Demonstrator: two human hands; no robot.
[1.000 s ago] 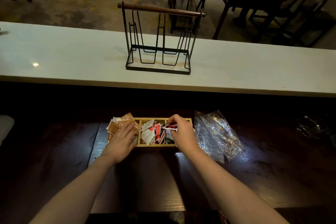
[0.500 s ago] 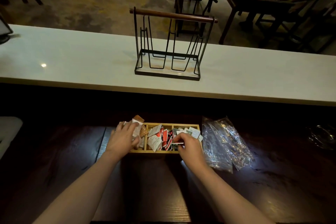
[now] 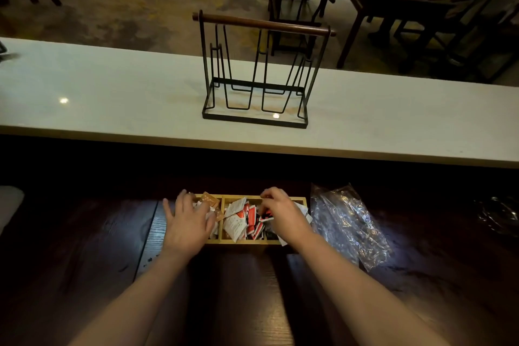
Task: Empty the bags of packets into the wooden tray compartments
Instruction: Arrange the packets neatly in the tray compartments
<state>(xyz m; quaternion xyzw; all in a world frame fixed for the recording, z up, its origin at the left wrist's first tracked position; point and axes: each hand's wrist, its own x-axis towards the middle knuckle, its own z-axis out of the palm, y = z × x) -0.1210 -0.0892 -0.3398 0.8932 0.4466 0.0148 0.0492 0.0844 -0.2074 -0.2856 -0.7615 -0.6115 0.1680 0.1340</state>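
Observation:
A wooden tray [image 3: 241,241] with three compartments sits on the dark table in front of me. Brown and white packets [image 3: 211,201] fill the left compartment, under my left hand [image 3: 188,222], which lies flat on them with fingers spread. Red, white and black packets [image 3: 242,218] stand in the middle compartment. My right hand [image 3: 280,212] reaches down into the right compartment, fingers curled among the packets there; whether it grips one is hidden. Clear empty plastic bags [image 3: 344,222] lie just right of the tray.
A black wire rack [image 3: 257,70] with a wooden handle stands on the white counter [image 3: 112,101] beyond the table. A dark glassy object [image 3: 498,215] sits at the far right. Chairs and a table stand across the room.
My right hand has come down from holding a packet above the tray into the right compartment. My left hand pressed the brown packets down into the left compartment.

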